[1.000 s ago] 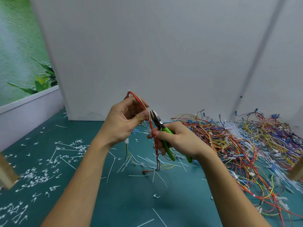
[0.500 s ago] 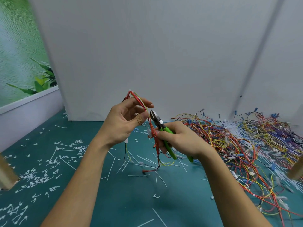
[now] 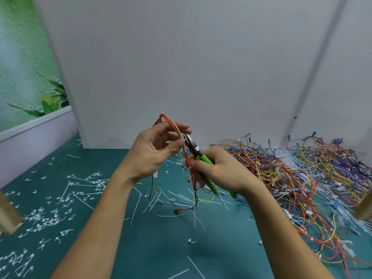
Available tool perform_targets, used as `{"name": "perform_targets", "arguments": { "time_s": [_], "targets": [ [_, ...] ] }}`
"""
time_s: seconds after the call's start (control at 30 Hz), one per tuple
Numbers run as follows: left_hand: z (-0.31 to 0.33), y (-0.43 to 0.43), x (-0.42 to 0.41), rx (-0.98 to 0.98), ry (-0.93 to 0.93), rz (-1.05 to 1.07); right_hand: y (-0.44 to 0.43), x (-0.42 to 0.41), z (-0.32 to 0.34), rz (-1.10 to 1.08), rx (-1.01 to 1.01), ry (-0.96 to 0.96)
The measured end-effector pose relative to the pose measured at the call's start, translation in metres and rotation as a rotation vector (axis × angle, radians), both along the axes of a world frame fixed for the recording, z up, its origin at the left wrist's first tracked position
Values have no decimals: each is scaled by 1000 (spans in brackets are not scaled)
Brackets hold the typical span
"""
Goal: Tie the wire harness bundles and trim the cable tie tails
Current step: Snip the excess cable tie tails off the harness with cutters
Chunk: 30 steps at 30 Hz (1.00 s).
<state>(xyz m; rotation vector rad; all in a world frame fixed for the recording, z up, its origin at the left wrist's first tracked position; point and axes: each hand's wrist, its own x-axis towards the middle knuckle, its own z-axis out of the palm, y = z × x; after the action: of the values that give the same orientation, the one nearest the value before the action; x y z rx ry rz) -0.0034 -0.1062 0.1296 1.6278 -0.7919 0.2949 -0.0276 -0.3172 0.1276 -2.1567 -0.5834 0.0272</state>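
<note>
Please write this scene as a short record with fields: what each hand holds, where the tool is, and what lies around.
left hand: holds the wire harness bundle raised, thumb against it
right hand: grips the green-handled cutters
cutter tip: at the bundle, beside the left thumb
mat, right side: wire pile
mat, left side: cut tie tails, scattered

- Teal-green matte table mat point(image 3: 161, 258) underneath everything.
- Large plain white board point(image 3: 181, 67) standing upright behind.
- Green leafy-plant wall print point(image 3: 24, 67), far left.
- Light wooden posts at left point(image 3: 7, 216) and right point(image 3: 364, 210) edges.
</note>
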Motion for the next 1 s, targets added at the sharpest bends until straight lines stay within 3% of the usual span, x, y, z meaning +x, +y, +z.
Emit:
{"name": "perform_targets", "arguments": {
  "time_s": [0.47, 1.0],
  "targets": [
    [0, 0, 1, -8, 26, -19, 4, -1, -2, -36, 57, 25],
    [-2, -2, 2, 28, 75, -30, 8, -5, 1, -57, -23, -42]
  ]
}}
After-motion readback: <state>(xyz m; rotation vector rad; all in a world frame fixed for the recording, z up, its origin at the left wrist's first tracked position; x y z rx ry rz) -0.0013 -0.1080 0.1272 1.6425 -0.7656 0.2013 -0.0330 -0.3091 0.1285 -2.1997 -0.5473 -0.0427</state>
